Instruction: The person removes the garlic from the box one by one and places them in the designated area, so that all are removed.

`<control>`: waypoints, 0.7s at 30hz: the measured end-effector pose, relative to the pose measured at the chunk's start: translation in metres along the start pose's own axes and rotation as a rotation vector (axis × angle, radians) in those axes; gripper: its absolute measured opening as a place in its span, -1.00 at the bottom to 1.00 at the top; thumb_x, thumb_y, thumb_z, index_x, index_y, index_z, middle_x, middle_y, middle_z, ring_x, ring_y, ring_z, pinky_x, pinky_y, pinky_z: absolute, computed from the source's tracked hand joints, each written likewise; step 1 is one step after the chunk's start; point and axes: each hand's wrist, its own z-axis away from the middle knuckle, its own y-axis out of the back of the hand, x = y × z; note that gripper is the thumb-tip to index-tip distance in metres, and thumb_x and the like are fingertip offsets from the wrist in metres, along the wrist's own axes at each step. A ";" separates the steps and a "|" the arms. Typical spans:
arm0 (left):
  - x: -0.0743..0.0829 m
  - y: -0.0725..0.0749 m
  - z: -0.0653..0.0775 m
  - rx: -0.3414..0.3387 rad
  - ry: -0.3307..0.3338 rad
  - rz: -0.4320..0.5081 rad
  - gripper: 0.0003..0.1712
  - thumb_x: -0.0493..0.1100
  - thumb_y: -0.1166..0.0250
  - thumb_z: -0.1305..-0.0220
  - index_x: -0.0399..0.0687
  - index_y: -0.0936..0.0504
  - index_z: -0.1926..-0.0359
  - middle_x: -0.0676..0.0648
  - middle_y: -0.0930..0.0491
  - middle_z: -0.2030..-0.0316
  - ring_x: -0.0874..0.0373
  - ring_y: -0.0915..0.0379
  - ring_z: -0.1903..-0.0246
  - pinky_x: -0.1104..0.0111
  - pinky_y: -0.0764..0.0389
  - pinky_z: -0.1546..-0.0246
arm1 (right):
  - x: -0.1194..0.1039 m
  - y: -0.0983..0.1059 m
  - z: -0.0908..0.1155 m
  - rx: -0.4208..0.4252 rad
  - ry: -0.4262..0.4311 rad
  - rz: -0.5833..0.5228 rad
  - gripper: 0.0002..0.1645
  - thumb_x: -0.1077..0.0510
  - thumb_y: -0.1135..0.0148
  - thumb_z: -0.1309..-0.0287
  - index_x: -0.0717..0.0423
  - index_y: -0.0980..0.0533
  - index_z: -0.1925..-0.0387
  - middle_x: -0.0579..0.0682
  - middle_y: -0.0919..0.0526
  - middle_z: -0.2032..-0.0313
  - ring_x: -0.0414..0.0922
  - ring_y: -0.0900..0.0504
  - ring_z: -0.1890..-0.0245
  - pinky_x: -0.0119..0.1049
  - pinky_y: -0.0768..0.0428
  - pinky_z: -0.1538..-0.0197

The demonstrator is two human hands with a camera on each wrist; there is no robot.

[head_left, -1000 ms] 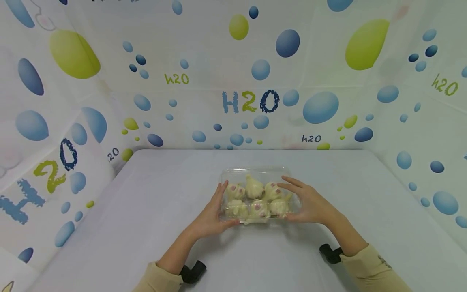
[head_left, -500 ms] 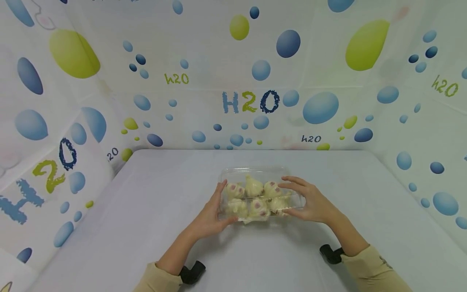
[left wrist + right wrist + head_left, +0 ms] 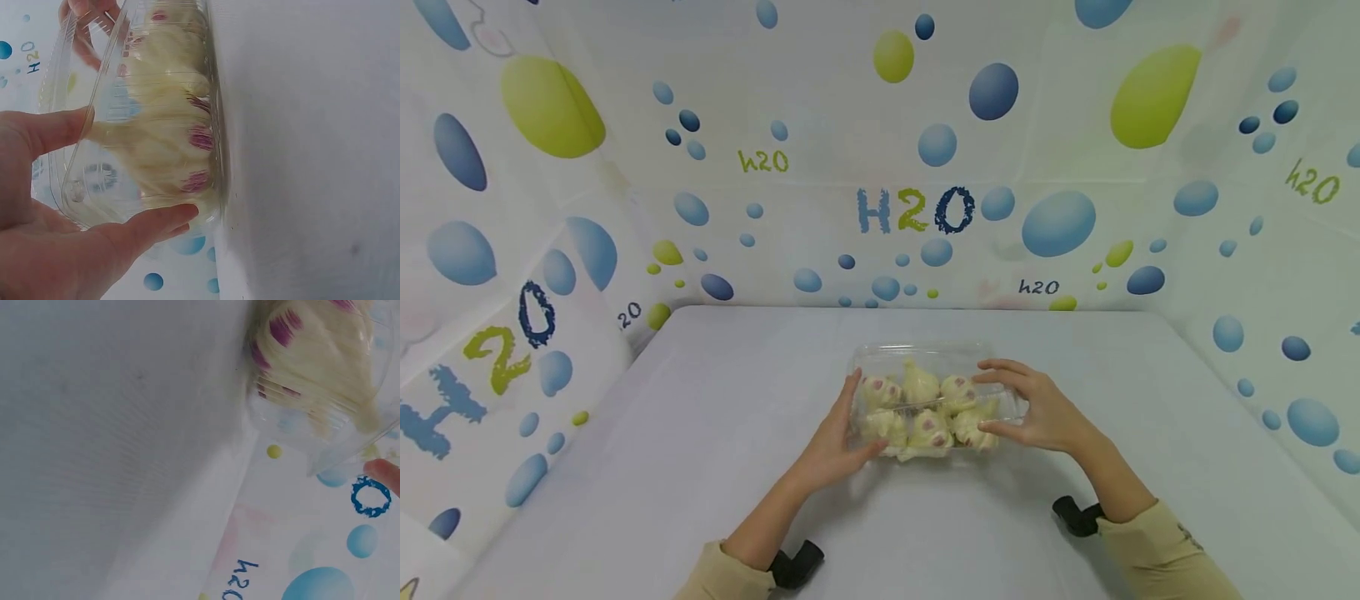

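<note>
We face a white cloth backdrop that fills the upper half of the head view and both sides, printed with blue and green ovals; one large "H2O" lettering sits near its centre. In front of it lies one white-covered desk.

One clear plastic box, its long side facing us, is at the middle of the desk, towards the far edge. We cannot tell whether its base touches the surface.

A person reaches in with two arms, each in a tan sleeve: one left sleeve and one right sleeve. The left hand grasps the box at its left end, thumb across the front and fingers along the side. The right hand grasps the right end, thumb at the front, fingers curved over towards the back; in the right wrist view we see just one fingertip, near the box corner.

Two black wrist devices show, one beside each wrist.

Smallest are six cream bulb-shaped pieces, all inside the box, in two rows: three at the back, three at the front. Several carry purple patches, and the back middle one points a stalk-like tip upward.
</note>
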 end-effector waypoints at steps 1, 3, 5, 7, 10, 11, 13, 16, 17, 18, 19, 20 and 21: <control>0.000 0.000 0.000 0.001 0.003 0.007 0.12 -0.15 -0.36 -0.05 -0.14 0.23 -0.42 -0.24 0.20 -0.39 -0.18 0.22 -0.34 -0.07 -0.06 -0.20 | -0.001 0.001 -0.001 -0.002 -0.003 0.000 -0.39 0.11 -0.47 0.23 0.18 -0.51 0.04 0.11 -0.48 -0.05 0.12 -0.44 -0.05 0.03 -0.53 0.16; 0.001 0.000 0.001 0.002 0.005 0.020 0.10 -0.17 -0.35 -0.06 -0.13 0.24 -0.42 -0.23 0.21 -0.39 -0.18 0.24 -0.34 -0.08 -0.05 -0.21 | -0.002 0.003 -0.003 -0.008 -0.011 -0.001 -0.40 0.10 -0.48 0.23 0.19 -0.52 0.06 0.10 -0.49 -0.02 0.10 -0.46 -0.04 0.02 -0.54 0.18; 0.001 0.000 0.001 0.003 0.008 0.030 0.09 -0.19 -0.34 -0.08 -0.12 0.24 -0.42 -0.23 0.21 -0.39 -0.17 0.25 -0.34 -0.08 -0.05 -0.21 | -0.002 0.006 -0.006 -0.019 -0.022 0.002 -0.42 0.09 -0.47 0.22 0.18 -0.53 0.08 0.08 -0.51 0.00 0.08 -0.46 -0.03 0.00 -0.54 0.17; 0.001 -0.001 0.002 0.010 0.018 0.047 0.09 -0.21 -0.34 -0.09 -0.10 0.24 -0.42 -0.22 0.21 -0.39 -0.17 0.25 -0.34 -0.09 -0.06 -0.20 | -0.001 0.007 -0.010 -0.022 -0.022 0.004 -0.45 0.08 -0.47 0.22 0.17 -0.54 0.10 0.06 -0.52 0.02 0.06 -0.47 -0.02 -0.01 -0.53 0.14; 0.001 -0.001 0.002 0.020 0.039 0.085 0.08 -0.24 -0.34 -0.07 -0.06 0.20 -0.43 -0.24 0.20 -0.39 -0.21 0.25 -0.34 -0.14 -0.09 -0.16 | 0.000 0.010 -0.015 -0.022 -0.027 -0.007 -0.49 0.08 -0.46 0.20 0.13 -0.54 0.12 0.06 -0.53 0.04 0.04 -0.47 -0.02 -0.02 -0.55 0.13; 0.002 -0.001 0.003 0.023 0.046 0.099 0.08 -0.25 -0.35 -0.06 -0.05 0.19 -0.43 -0.24 0.19 -0.39 -0.22 0.24 -0.33 -0.15 -0.10 -0.15 | 0.000 0.010 -0.017 -0.021 -0.028 -0.013 -0.50 0.08 -0.46 0.19 0.12 -0.54 0.13 0.07 -0.54 0.04 0.05 -0.47 -0.02 -0.02 -0.55 0.14; 0.002 -0.001 0.004 0.026 0.063 0.130 0.07 -0.26 -0.35 -0.05 -0.04 0.16 -0.42 -0.25 0.18 -0.39 -0.25 0.24 -0.33 -0.19 -0.11 -0.12 | -0.001 0.011 -0.021 -0.020 -0.038 -0.026 -0.52 0.09 -0.45 0.19 0.10 -0.54 0.14 0.07 -0.54 0.05 0.05 -0.47 -0.02 -0.02 -0.56 0.15; 0.003 0.000 0.004 0.028 0.082 0.158 0.06 -0.29 -0.35 -0.04 -0.03 0.14 -0.42 -0.25 0.18 -0.39 -0.28 0.24 -0.32 -0.20 -0.10 -0.11 | -0.002 0.013 -0.025 -0.020 -0.054 -0.046 -0.52 0.12 -0.45 0.18 0.12 -0.52 0.14 0.06 -0.55 0.07 0.05 -0.48 0.00 0.00 -0.56 0.15; 0.003 0.000 0.004 0.027 0.093 0.167 0.05 -0.29 -0.34 -0.05 -0.01 0.14 -0.42 -0.24 0.18 -0.39 -0.28 0.23 -0.32 -0.20 -0.10 -0.12 | -0.002 0.013 -0.026 -0.018 -0.058 -0.056 -0.51 0.12 -0.45 0.18 0.13 -0.51 0.14 0.04 -0.55 0.08 0.04 -0.48 0.00 -0.01 -0.57 0.16; 0.004 0.000 0.004 0.029 0.104 0.180 0.05 -0.30 -0.34 -0.05 0.02 0.13 -0.42 -0.23 0.19 -0.39 -0.32 0.19 -0.30 -0.20 -0.11 -0.11 | -0.002 0.014 -0.027 -0.016 -0.061 -0.065 -0.50 0.12 -0.45 0.18 0.13 -0.50 0.13 0.04 -0.55 0.09 0.03 -0.49 0.02 -0.01 -0.57 0.16; 0.005 0.000 0.004 0.030 0.114 0.193 0.05 -0.31 -0.34 -0.05 0.03 0.13 -0.42 -0.22 0.19 -0.40 -0.35 0.16 -0.28 -0.21 -0.12 -0.10 | -0.002 0.014 -0.027 -0.014 -0.063 -0.074 -0.49 0.12 -0.45 0.17 0.14 -0.49 0.11 0.05 -0.56 0.09 0.03 -0.50 0.03 -0.01 -0.57 0.17; 0.005 0.000 0.004 0.034 0.120 0.201 0.05 -0.32 -0.34 -0.04 0.05 0.12 -0.42 -0.22 0.19 -0.40 -0.36 0.14 -0.27 -0.21 -0.12 -0.10 | -0.002 0.015 -0.028 -0.012 -0.067 -0.082 -0.48 0.12 -0.45 0.16 0.14 -0.48 0.10 0.05 -0.56 0.09 0.02 -0.50 0.03 -0.02 -0.58 0.17; 0.005 0.000 0.003 0.037 0.123 0.209 0.05 -0.32 -0.33 -0.04 0.06 0.11 -0.42 -0.22 0.20 -0.40 -0.38 0.13 -0.26 -0.21 -0.12 -0.10 | -0.002 0.015 -0.028 -0.012 -0.069 -0.087 -0.47 0.12 -0.44 0.14 0.14 -0.47 0.08 0.07 -0.56 0.09 0.02 -0.50 0.04 -0.02 -0.58 0.17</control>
